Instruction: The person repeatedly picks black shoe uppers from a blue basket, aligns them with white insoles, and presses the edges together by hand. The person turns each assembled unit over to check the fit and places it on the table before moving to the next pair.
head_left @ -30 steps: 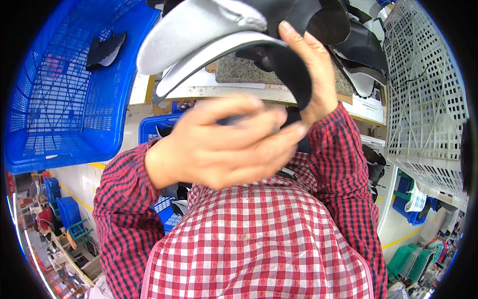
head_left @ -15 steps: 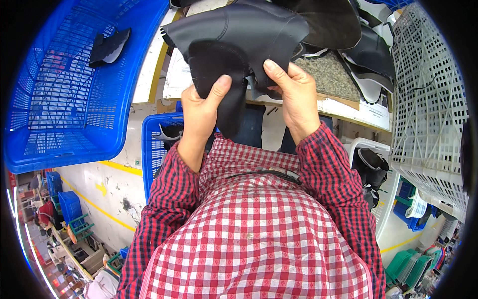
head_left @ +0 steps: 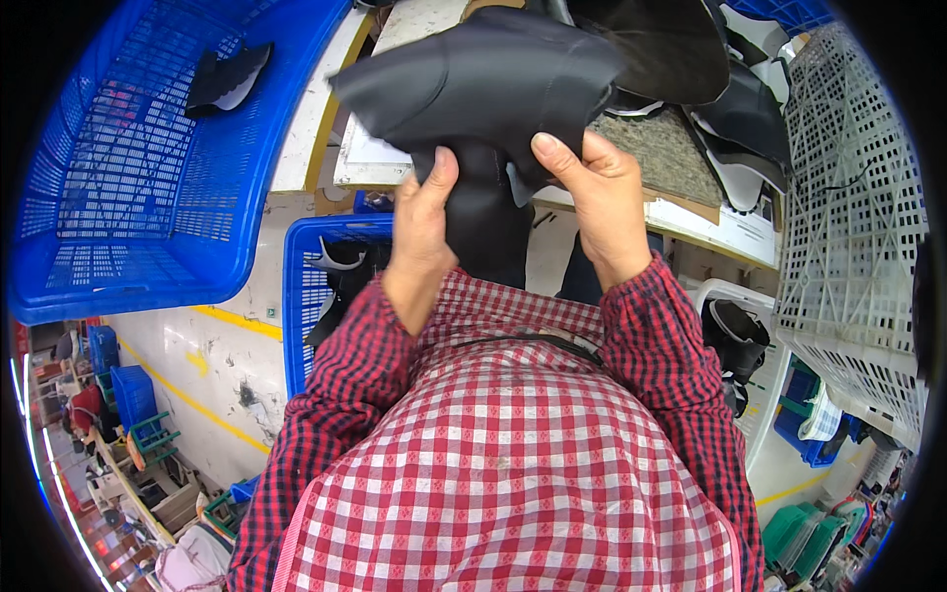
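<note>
Black leather piece (head_left: 473, 84) is held up in both hands at the near edge of the table (head_left: 308, 133), one flap hanging down toward the apron (head_left: 493, 424). Left hand (head_left: 422, 222) pinches its left side, thumb on the near face; right hand (head_left: 607, 207) grips the right side likewise. Fingers behind the piece are mostly hidden. Progress, judged from this view: seam lines already run across the leather, so some stitching looks done; the piece is spread but not yet set down. Whether any sewing or trimming is left on it cannot be told; slight blur hides the edges. One dark cut piece (head_left: 229, 81) lies alone in the large blue basket (head_left: 133, 299) at left. A pile of similar pieces (head_left: 745, 118) lies at the right of the table, beside a grey mat (head_left: 666, 158); their state of finish is unclear.
</note>
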The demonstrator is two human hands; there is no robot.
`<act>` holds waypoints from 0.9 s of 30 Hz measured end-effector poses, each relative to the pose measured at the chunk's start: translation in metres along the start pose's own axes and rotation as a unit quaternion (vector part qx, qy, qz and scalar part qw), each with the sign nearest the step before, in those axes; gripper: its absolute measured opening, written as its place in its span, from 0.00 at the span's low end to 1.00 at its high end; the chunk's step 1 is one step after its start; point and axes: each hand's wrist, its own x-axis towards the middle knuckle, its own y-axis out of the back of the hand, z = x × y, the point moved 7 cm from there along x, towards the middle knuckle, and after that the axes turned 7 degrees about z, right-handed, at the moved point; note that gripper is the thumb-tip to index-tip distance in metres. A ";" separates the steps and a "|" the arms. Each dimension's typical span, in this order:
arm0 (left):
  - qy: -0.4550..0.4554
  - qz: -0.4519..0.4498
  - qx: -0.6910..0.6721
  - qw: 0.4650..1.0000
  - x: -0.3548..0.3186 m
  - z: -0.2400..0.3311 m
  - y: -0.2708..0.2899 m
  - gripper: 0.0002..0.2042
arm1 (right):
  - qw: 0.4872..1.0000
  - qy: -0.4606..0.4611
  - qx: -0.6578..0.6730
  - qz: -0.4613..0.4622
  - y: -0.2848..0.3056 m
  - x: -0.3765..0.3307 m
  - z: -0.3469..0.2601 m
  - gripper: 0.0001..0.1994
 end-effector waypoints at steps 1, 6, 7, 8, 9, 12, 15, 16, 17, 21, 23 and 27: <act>-0.074 -0.034 0.107 0.991 0.000 0.019 0.003 0.19 | 0.999 0.030 -0.028 -0.020 0.002 0.000 -0.005 0.12; -0.074 -0.236 0.370 0.895 -0.016 0.056 0.011 0.15 | 0.985 0.012 -0.144 -0.099 0.002 -0.004 -0.033 0.14; 0.030 -0.277 0.387 0.879 -0.020 0.052 0.020 0.15 | 0.974 0.037 -0.207 -0.089 0.003 -0.006 -0.047 0.12; 0.084 -0.283 0.419 0.858 -0.022 0.055 0.035 0.15 | 0.918 0.157 -0.337 -0.140 0.001 -0.014 -0.077 0.12; 0.146 -0.267 0.494 0.814 -0.019 0.057 0.055 0.13 | 0.823 0.213 -0.502 -0.157 0.003 -0.022 -0.095 0.12; -0.023 -0.007 0.542 0.840 -0.005 0.087 0.102 0.10 | 0.627 0.481 -0.548 -0.275 -0.013 -0.074 -0.131 0.05; 0.099 -0.201 0.146 0.963 -0.034 0.046 0.090 0.27 | 0.490 0.491 -0.631 -0.347 -0.018 -0.122 -0.099 0.05; 0.206 -0.203 0.166 0.943 -0.050 0.016 0.092 0.36 | 0.481 0.492 -0.624 -0.370 -0.020 -0.132 -0.087 0.05; 0.275 -0.256 0.193 0.906 -0.070 -0.006 0.085 0.38 | 0.469 0.495 -0.617 -0.392 -0.023 -0.143 -0.075 0.06; 0.438 -0.291 0.309 0.793 -0.118 -0.065 0.070 0.37 | 0.490 0.463 -0.606 -0.423 -0.014 -0.157 -0.051 0.06; 0.427 -0.294 0.180 0.836 -0.122 -0.069 0.049 0.33 | 0.505 0.475 -0.601 -0.397 -0.007 -0.160 -0.046 0.05; 0.276 -0.256 0.226 0.898 -0.112 -0.076 0.038 0.22 | 0.530 0.476 -0.608 -0.351 0.013 -0.158 -0.034 0.04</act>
